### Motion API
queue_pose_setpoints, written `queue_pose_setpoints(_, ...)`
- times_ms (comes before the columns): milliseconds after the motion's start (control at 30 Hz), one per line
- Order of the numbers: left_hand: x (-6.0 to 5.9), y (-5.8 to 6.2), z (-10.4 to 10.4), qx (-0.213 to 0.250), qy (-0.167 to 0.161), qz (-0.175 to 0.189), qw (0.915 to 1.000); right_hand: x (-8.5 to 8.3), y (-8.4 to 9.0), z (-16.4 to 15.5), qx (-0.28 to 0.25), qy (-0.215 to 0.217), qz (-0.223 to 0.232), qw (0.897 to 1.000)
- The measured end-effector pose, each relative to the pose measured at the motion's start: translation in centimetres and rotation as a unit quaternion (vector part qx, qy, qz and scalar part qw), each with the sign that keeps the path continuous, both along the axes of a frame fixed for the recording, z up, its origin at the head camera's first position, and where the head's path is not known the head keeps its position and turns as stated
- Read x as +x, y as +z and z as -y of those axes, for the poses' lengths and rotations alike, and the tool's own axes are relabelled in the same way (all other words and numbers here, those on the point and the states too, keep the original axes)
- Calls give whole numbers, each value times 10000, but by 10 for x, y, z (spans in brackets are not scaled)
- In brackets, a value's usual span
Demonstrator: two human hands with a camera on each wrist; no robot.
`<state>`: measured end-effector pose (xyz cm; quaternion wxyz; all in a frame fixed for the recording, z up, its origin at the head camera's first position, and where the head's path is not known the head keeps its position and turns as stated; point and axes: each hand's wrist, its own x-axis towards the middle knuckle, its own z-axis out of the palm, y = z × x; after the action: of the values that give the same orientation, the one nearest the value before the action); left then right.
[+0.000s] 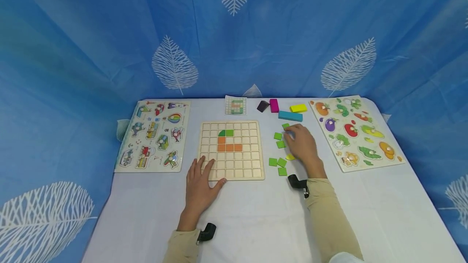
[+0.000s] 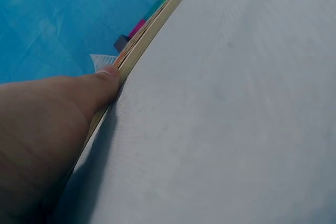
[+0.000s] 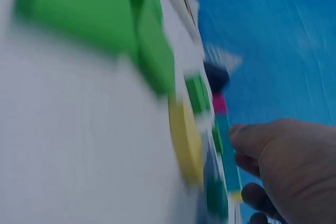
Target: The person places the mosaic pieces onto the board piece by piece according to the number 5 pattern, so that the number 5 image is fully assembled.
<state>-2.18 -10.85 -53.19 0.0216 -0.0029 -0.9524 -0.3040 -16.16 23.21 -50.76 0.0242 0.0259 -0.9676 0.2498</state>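
A wooden grid board lies mid-table, bearing a dark green rounded piece, a light green square and several orange squares. My left hand rests at its lower left corner, fingers spread over the surface. In the left wrist view the thumb touches the board's edge. Right of the board, my right hand hovers over loose green tiles, its fingertips beside a green tile. Nothing shows between thumb and fingers in the right wrist view. Near that hand lies a yellow piece.
Behind the board lies a pattern card. Purple-black, magenta, blue and yellow blocks stand at the back right. A vehicle puzzle is at left, a vegetable puzzle at right. A blue curtain hangs behind.
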Motion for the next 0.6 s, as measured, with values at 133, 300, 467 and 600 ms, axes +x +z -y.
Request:
queue_pose_setpoints(133, 0, 2, 1, -55, 26, 20, 10000, 13, -1, -35, -211, -736, 182, 9969)
queue_pose_setpoints(300, 0, 3, 3, -131, 75, 40, 9999, 14, -2, -45, -373, -715, 474, 9956)
queue_pose_setpoints(467, -2, 2, 2, -101, 48, 9, 9999, 11, -4, -46, -385, -547, 374, 9971)
queue_pose_setpoints(600, -2, 0, 1, -87, 28, 71, 9999, 12, -8, -54, -529, -325, 442, 9971)
